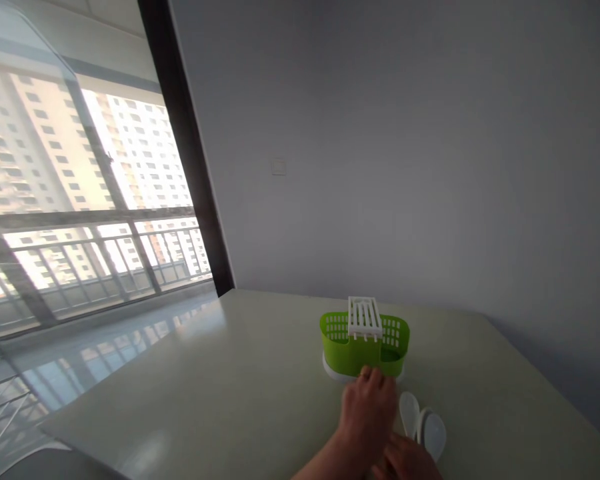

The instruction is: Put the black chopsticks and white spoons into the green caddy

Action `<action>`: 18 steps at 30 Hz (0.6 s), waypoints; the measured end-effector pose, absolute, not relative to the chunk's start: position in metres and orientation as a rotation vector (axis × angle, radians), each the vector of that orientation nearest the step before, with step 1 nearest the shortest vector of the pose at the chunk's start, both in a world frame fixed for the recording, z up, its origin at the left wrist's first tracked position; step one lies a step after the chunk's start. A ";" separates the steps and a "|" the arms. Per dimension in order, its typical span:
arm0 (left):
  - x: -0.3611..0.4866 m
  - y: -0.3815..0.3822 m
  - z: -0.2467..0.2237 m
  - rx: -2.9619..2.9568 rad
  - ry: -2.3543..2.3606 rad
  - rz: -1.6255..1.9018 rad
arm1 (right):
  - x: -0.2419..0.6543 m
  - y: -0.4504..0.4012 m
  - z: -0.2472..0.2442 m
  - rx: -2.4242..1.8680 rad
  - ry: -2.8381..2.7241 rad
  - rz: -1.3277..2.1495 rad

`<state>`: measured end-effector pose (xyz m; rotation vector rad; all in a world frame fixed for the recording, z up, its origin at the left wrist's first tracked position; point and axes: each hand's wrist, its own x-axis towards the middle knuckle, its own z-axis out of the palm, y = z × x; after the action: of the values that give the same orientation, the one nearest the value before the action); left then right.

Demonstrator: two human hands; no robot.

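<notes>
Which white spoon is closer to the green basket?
The left white spoon; its bowl lies nearer the green basket than the right white spoon.

Right hand [405,460]: cut off by bottom edge, only knuckles and part of the back in view; grip cannot be told. Left hand [367,410]: covers the near base of the green perforated plastic cutlery caddy [363,347]; fingertips hidden against it. White plastic spoons [423,423]: handles hidden behind the hands. Small pale wall plate [279,166]: too small to identify.
</notes>
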<state>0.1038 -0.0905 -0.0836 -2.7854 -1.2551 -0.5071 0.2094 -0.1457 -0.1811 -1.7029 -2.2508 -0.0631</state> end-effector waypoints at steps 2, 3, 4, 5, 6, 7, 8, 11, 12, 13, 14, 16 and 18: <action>0.069 -0.096 -0.097 -2.801 -1.562 -0.428 | 0.207 -0.145 -0.180 -1.583 -2.315 -0.155; 0.053 -0.097 -0.106 -2.793 -1.702 -0.393 | 0.206 -0.145 -0.180 -1.555 -2.333 -0.194; 0.040 -0.098 -0.115 -2.783 -1.821 -0.359 | 0.205 -0.145 -0.179 -1.546 -2.345 -0.214; 0.030 -0.099 -0.124 -2.776 -1.913 -0.320 | 0.204 -0.145 -0.178 -1.548 -2.353 -0.206; 0.022 -0.101 -0.132 -2.779 -1.973 -0.283 | 0.203 -0.145 -0.176 -1.554 -2.354 -0.179; 0.016 -0.102 -0.138 -2.786 -2.005 -0.255 | 0.202 -0.146 -0.174 -1.561 -2.351 -0.142; 0.013 -0.103 -0.142 -2.796 -2.018 -0.236 | 0.202 -0.148 -0.171 -1.565 -2.349 -0.101; 0.012 -0.107 -0.143 -2.823 -2.006 -0.216 | 0.202 -0.151 -0.165 -1.594 -2.332 0.008; 0.013 -0.108 -0.141 -2.830 -1.999 -0.210 | 0.202 -0.152 -0.164 -1.601 -2.331 0.030; 0.014 -0.108 -0.139 -2.837 -1.991 -0.198 | 0.202 -0.153 -0.164 -1.604 -2.333 0.044; 0.016 -0.108 -0.137 -2.839 -1.985 -0.184 | 0.202 -0.152 -0.164 -1.604 -2.336 0.048; 0.019 -0.108 -0.135 -2.801 -1.982 -0.144 | 0.201 -0.151 -0.164 -1.600 -2.333 0.047; 0.023 -0.107 -0.135 -2.704 -1.989 -0.099 | 0.200 -0.149 -0.164 -1.609 -2.315 0.044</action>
<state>0.0229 -0.1074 -0.1354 -2.7043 -1.9893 -0.0994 0.1995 -0.1492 -0.1636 -1.6086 -2.3150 0.0438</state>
